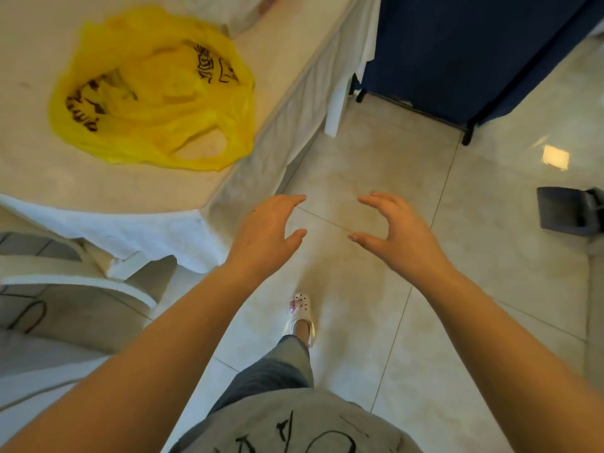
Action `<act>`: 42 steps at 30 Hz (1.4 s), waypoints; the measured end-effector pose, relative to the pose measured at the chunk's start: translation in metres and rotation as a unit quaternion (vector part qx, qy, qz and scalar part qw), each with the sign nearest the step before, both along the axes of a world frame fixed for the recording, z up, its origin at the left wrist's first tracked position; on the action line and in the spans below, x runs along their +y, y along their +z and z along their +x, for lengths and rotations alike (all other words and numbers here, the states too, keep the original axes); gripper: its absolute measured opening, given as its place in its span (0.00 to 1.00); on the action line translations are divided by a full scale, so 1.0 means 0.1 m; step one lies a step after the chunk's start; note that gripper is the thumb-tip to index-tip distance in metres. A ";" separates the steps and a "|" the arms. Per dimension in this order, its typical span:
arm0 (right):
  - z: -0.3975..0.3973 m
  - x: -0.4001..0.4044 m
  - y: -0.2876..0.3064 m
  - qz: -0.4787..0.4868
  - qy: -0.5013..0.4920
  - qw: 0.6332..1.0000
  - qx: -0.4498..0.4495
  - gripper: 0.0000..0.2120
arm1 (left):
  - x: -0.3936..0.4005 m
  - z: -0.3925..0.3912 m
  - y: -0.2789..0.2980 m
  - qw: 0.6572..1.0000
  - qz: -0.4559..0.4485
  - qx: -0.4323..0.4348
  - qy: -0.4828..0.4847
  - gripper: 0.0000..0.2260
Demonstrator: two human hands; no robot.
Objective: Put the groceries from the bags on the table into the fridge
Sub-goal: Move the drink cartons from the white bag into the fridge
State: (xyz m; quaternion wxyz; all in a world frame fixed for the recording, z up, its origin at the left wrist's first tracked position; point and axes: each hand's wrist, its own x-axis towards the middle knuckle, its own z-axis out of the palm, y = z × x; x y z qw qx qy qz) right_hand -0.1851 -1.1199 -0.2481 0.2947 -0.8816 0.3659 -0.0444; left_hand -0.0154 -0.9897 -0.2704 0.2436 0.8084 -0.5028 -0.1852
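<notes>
Soft, even indoor light, slightly blurred wide-angle view

A bright square glare (555,157) reflects off the glossy floor tiles (376,178) at right. The yellow plastic bag (147,93) at far left looks smeared, its print illegible. Shadows under the table (98,188) are faint. Straight edges bow toward the frame borders, and the near forearms loom large.

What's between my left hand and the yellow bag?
In the head view, only bare tablecloth and the table's edge separate the left hand from the yellow bag.
</notes>
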 end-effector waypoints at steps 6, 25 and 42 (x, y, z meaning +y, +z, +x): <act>0.75 -1.16 0.27 -0.003 -0.005 1.000 -0.019 0.28 | -1.26 0.81 0.22 1.000 0.003 0.022 0.001 0.24; 3.27 -4.66 0.36 0.035 0.219 0.972 -0.074 0.26 | -4.04 2.59 0.41 0.966 -0.007 -0.012 0.257 0.24; 5.65 -5.74 0.37 0.017 0.406 0.905 -0.124 0.27 | -4.86 4.10 0.57 0.890 -0.069 -0.031 0.450 0.21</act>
